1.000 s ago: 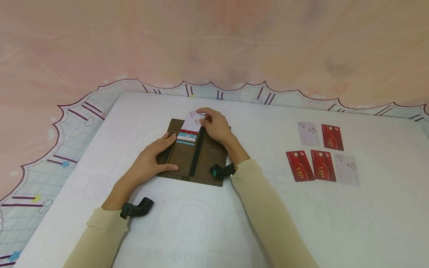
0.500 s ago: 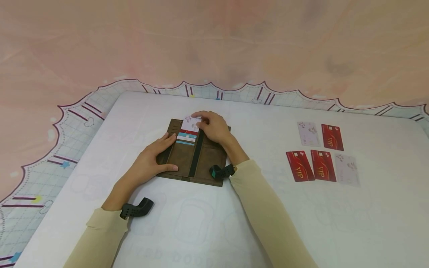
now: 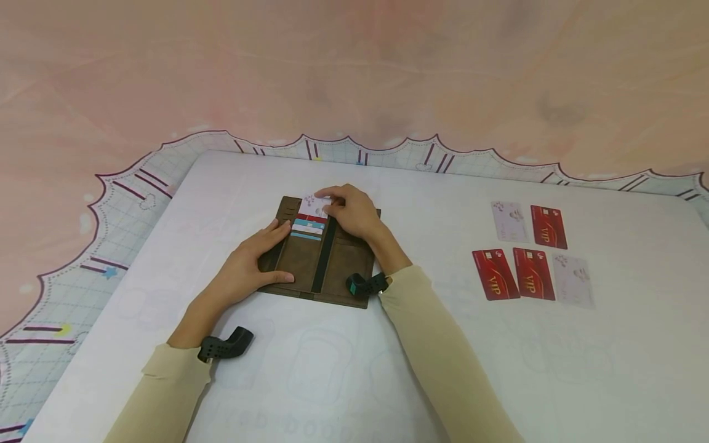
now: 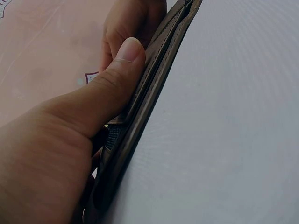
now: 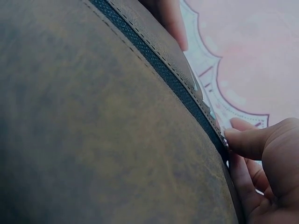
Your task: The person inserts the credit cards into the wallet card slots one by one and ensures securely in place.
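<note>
A brown wallet (image 3: 301, 264) lies spread out on the white table, with a dark band down its middle. My left hand (image 3: 246, 255) rests on its left part, thumb and fingers apart and fairly straight; in the left wrist view the thumb (image 4: 117, 74) presses the leather near the edge. At the top of the card slots, my right hand (image 3: 354, 212) pinches a pale floral card (image 3: 312, 206) by its right side. Below that card, strips of red, blue and white cards (image 3: 308, 226) show in the slots. The right wrist view shows the pinching fingers (image 5: 247, 142) beside the wallet's edge.
To the right lie several loose cards: red VIP cards (image 3: 549, 227) and pale floral ones (image 3: 509, 221), in two rows. The table's far edge has a scalloped patterned border (image 3: 388, 157), with a pinkish cloth (image 3: 354, 74) beyond it.
The pale card has slid down toward the slots, so less of it sticks out above the wallet. My right hand moved slightly down and left with it; the left hand stayed put.
</note>
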Tool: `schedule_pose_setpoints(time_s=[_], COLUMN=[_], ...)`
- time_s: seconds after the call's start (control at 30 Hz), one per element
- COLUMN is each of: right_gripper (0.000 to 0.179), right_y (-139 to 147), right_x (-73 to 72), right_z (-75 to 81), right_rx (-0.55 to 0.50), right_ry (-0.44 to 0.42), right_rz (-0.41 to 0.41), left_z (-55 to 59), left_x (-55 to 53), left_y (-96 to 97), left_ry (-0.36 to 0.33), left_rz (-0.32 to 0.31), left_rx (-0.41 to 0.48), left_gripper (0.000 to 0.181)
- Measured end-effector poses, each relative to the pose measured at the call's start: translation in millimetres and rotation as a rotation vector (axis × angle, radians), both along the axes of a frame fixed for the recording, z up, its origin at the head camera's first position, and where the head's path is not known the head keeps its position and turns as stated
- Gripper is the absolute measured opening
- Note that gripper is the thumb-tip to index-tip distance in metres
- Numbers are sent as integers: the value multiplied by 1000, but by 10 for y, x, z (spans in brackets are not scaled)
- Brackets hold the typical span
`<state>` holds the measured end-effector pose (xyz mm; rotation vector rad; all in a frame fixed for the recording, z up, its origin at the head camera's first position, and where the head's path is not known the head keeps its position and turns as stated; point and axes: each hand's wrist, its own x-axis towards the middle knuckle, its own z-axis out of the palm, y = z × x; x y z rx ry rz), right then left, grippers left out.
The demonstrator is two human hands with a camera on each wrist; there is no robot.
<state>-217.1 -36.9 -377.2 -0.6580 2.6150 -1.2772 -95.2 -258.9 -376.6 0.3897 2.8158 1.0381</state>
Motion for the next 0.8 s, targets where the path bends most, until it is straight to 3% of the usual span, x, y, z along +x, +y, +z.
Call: schedule_pose_setpoints(time_s=[0.8], right_gripper=[25], right_y=[17], right_x=[14], right_z=[8], right_rx=[3], right_ry=[22], right_rz=[35], left_z=[6], left_x=[0], left_y=[10], left_ry=[-5], left_rz=[6], left_rx=[-2], left_gripper=[94])
